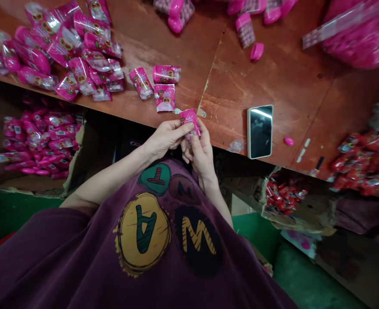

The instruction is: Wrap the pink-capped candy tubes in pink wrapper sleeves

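Note:
Both my hands meet at the near edge of the brown wooden table (273,90), pinching one small pink candy packet (189,118). My left hand (165,137) grips the packet's left side with thumb and fingers closed. My right hand (200,152) holds its lower right side, fingers curled round it. Just beyond lie three loose pink packets (164,96) on the table. A large heap of the same pink packets (63,47) covers the table's far left.
A phone (260,131) lies screen up right of my hands, with a small pink cap (288,141) beside it. A cardboard box of pink packets (38,141) sits below left. Red packets (363,161) fill the right side. Pink containers (245,29) stand farther back.

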